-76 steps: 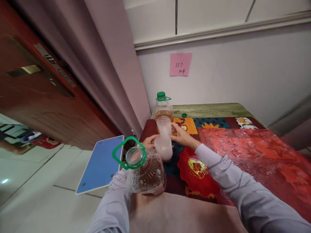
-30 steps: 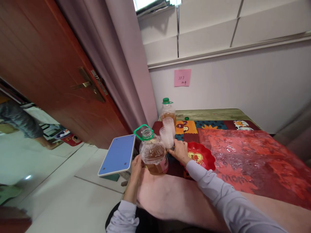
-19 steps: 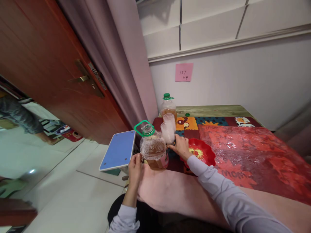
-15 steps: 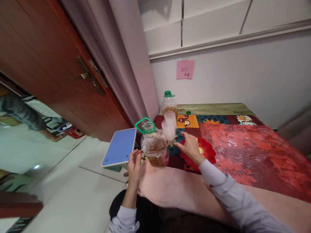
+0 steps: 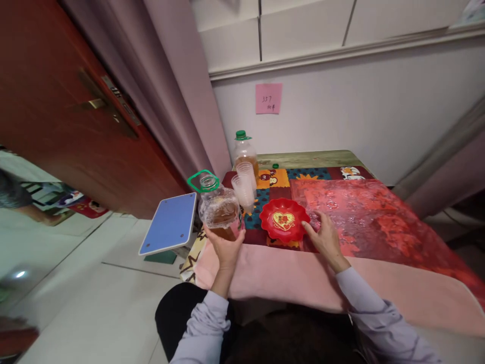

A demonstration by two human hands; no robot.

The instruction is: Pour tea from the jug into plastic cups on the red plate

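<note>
A clear plastic jug of amber liquid, with a green ring handle and an uncapped mouth, stands at the table's near left corner. My left hand is cupped round its lower front, thumb on the right side and fingers on the left. To the right lies a red scalloped plate with a gold heart in its middle. The thumb of my right hand rests at the plate's right rim, and its other fingers are spread apart from the thumb. Stacked clear plastic cups stand just behind the jug.
Behind the cups is a second jug with a green cap. A loose green cap lies near the back edge. Red patterned sheeting covers the right side. A blue-topped stool stands left of the table. Another person's arm shows far left.
My left hand has moved from beside the jug onto its lower front. My right hand has shifted from near the cups to the plate's right rim. The view has swung slightly right.
</note>
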